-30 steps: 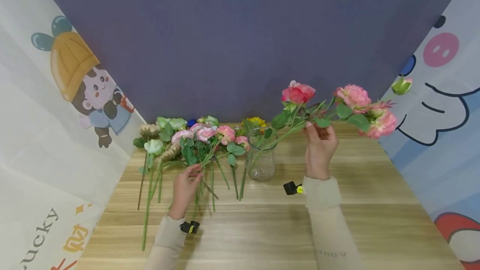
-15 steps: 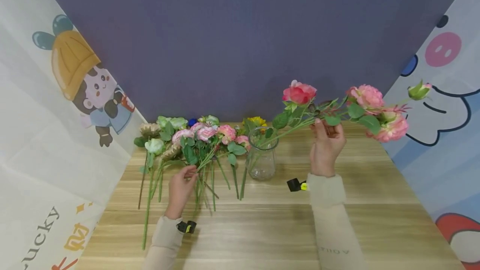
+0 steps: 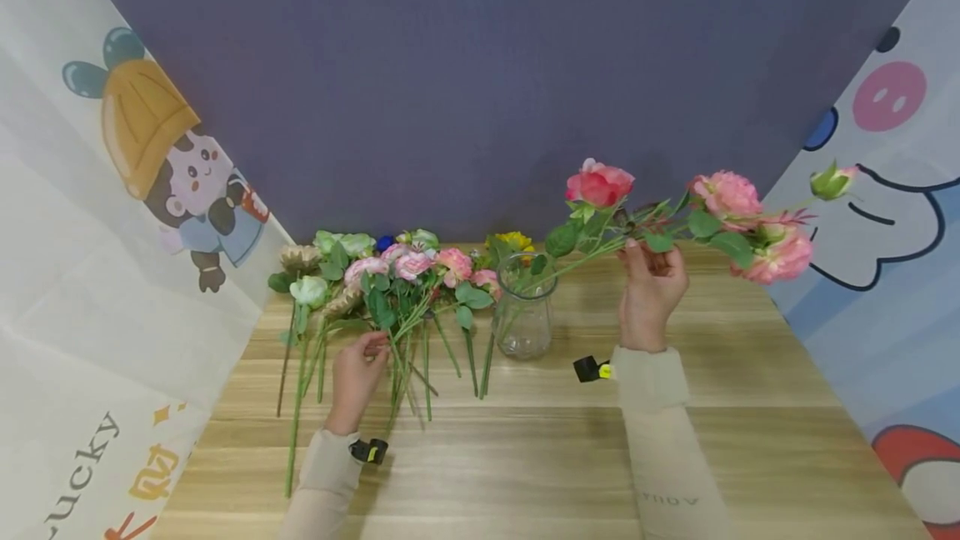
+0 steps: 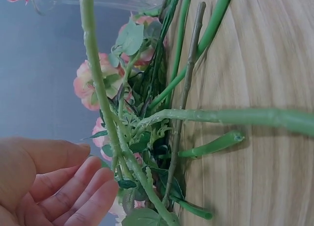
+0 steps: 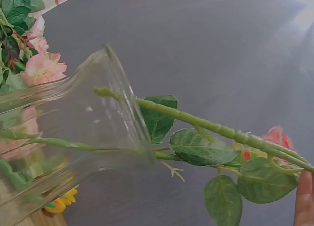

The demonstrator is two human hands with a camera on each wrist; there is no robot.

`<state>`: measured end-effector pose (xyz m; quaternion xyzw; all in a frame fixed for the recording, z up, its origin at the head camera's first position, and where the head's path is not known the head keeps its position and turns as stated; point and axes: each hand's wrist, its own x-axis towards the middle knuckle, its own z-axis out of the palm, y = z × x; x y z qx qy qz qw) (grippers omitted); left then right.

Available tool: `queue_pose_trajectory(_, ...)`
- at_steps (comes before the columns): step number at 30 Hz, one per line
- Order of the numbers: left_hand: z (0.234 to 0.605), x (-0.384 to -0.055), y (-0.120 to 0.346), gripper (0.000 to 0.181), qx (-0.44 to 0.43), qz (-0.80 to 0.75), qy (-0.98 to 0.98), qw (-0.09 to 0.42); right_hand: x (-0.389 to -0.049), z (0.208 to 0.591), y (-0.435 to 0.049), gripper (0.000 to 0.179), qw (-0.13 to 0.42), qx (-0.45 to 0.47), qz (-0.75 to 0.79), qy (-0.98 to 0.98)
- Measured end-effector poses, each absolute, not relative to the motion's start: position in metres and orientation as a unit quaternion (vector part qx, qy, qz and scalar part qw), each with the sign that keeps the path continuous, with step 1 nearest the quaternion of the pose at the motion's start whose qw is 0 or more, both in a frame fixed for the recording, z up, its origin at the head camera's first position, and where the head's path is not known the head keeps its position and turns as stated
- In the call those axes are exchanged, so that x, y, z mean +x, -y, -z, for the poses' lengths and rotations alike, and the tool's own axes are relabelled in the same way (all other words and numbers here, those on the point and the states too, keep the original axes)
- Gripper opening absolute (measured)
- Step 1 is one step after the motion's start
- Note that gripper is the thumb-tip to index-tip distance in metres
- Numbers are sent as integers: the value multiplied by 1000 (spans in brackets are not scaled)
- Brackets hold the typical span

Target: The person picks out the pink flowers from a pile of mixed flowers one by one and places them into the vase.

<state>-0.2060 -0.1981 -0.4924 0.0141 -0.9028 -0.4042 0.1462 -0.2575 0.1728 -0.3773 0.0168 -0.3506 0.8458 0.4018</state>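
My right hand (image 3: 651,294) pinches the stem of a pink flower spray (image 3: 780,255) with two blooms and a bud, leaning out to the right. In the right wrist view its cut stem end (image 5: 109,92) overlaps the mouth of the glass vase (image 3: 523,332); I cannot tell how far inside it lies. A deep pink rose (image 3: 600,184) stands with its stem in the vase. My left hand (image 3: 358,382) hovers beside the green stems (image 4: 100,88) of the heaped flowers, its fingers (image 4: 81,201) loosely bent and apparently holding nothing.
Several artificial flowers lie at the back left of the wooden table (image 3: 510,473): a pale green bloom (image 3: 309,292), pink blooms (image 3: 412,267), and a yellow flower (image 3: 512,244) behind the vase. Their stems point toward me. A dark panel (image 3: 480,90) stands behind the table.
My right hand moved slightly right with the pink spray, then back a touch. My left hand drew a little left, away from the stems. The vase stayed put.
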Motion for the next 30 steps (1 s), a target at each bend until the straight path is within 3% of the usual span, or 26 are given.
queue_pose_trajectory(30,500,-205,194,14,29,387,906,170,-268,408,-151,23,356,-3,-839,411)
